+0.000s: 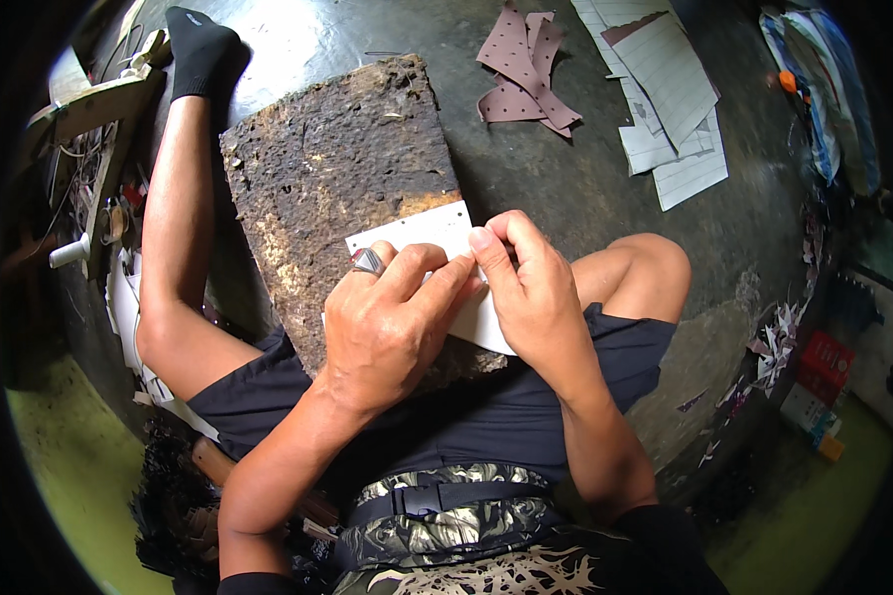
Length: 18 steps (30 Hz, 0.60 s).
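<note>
A white sheet piece [422,226] with small dark holes along its far edge lies on a thick, rough, dark-stained board [342,144] across my lap. My left hand [382,312], with a ring on one finger, is over the sheet. Its fingers are bent and their tips meet at the right edge. There my right hand [531,293] pinches the sheet's edge between thumb and fingers, next to the left fingertips. Whether anything small is between the fingertips is hidden. The middle of the sheet is covered by my left hand.
Brownish-pink pieces with dark dots [526,74] lie on the dark floor beyond the board. Several white lined sheets [685,149] are stacked at far right. A wooden frame [99,119] and a white spool [69,251] are at left. Scraps [779,342] lie at right.
</note>
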Available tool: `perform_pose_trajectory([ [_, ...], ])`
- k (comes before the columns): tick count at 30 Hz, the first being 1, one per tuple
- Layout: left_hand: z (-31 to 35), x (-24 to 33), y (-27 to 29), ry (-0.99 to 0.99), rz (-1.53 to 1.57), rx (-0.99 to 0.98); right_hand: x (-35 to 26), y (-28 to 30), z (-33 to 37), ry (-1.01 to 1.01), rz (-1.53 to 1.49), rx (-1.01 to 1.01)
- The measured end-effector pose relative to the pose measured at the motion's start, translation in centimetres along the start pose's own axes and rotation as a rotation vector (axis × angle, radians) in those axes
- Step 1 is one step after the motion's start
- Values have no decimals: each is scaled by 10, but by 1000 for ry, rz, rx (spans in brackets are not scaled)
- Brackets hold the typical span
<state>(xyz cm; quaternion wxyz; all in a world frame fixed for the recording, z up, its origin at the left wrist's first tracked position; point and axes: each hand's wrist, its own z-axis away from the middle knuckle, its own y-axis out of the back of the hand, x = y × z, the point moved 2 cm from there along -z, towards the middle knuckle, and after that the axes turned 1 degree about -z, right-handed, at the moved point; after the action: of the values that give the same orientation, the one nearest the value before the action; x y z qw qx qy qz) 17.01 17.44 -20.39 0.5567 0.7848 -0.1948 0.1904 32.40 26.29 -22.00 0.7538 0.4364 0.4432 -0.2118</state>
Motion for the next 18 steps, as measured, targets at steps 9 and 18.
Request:
perform_pose_trajectory([
  [9,4,-13,-3,-14,102,13,20,-7,-1,30,-198,-3],
  [18,3,-13,0,16,134,-28,30,-2,-8,47,-179,-8],
])
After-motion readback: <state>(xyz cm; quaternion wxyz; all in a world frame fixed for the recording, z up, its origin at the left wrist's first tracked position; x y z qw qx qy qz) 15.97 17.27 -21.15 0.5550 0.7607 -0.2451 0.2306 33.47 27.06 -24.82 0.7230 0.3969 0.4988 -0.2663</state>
